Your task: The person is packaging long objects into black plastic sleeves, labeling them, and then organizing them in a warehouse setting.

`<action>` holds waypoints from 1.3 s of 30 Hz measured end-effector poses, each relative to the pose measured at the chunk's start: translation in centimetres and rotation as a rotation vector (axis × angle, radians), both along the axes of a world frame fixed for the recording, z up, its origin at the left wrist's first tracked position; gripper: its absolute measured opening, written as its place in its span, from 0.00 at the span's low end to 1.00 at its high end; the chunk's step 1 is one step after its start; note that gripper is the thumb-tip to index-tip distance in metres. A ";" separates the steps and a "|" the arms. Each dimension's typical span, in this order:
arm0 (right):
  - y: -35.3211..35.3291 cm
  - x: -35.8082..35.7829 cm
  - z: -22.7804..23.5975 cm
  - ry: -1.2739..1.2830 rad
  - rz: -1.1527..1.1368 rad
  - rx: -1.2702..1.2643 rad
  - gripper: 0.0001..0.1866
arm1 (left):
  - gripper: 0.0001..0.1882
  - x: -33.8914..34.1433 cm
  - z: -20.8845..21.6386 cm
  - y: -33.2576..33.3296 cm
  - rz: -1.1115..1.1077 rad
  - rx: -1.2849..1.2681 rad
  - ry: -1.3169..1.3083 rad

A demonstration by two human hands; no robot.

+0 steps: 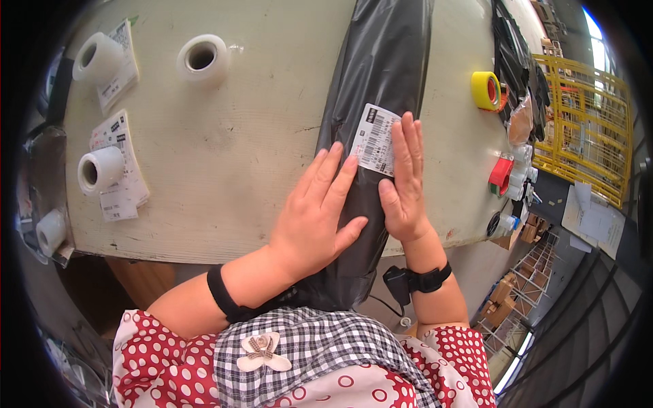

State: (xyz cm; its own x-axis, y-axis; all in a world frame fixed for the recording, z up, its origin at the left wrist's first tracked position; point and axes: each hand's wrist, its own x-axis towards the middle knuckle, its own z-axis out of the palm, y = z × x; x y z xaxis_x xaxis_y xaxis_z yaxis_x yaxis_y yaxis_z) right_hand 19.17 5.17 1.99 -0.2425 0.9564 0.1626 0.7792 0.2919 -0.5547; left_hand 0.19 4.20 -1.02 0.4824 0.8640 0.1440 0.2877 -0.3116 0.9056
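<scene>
A long parcel wrapped in black plastic (381, 54) lies lengthwise across the table, its near end jutting past the edge toward my body. On its upper face sits a white printed label (375, 139). My left hand (311, 211) rests flat on the parcel's left side, fingers stretched out, fingertips close to the label's lower left corner. My right hand (406, 183) lies along the right side, its fingers straight and over the label's right edge. Neither hand grips anything. A black band is on my left forearm, and a black wrist device is on my right.
On the pale table (258, 122) stand several rolls of clear film, one (203, 60) alone and others on stacks of labels (126, 170) at the left. A yellow tape roll (486, 91) and a red tape roll (501, 174) are at the right edge, before a yellow rack (585, 122).
</scene>
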 end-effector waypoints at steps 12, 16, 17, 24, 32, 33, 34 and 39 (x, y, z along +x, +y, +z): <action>-9.7 0.9 1.7 0.072 -0.232 -0.203 0.35 | 0.47 2.6 2.1 1.9 -0.166 0.190 0.171; -12.0 4.9 -0.1 0.031 -0.391 -0.147 0.34 | 0.49 0.9 1.6 -1.8 -0.217 0.155 0.234; -12.8 6.6 -0.2 0.003 -0.467 -0.149 0.33 | 0.49 0.9 1.8 -2.6 -0.238 0.190 0.230; -13.5 21.8 -1.8 -0.175 -0.728 0.045 0.30 | 0.52 1.0 1.7 -7.8 -0.015 0.026 0.272; 2.8 33.7 -6.1 0.080 -0.876 -0.140 0.45 | 0.52 9.2 4.3 -11.8 0.299 0.058 0.593; 5.2 34.8 -6.2 0.116 -0.938 -0.181 0.48 | 0.52 10.9 4.8 -12.0 0.309 0.082 0.662; 8.1 35.0 -5.7 0.091 -1.004 -0.300 0.49 | 0.52 12.2 5.5 -12.3 0.328 0.112 0.770; 15.2 31.0 -3.5 0.138 -1.325 -0.418 0.52 | 0.52 14.0 6.4 -13.0 0.322 0.141 0.934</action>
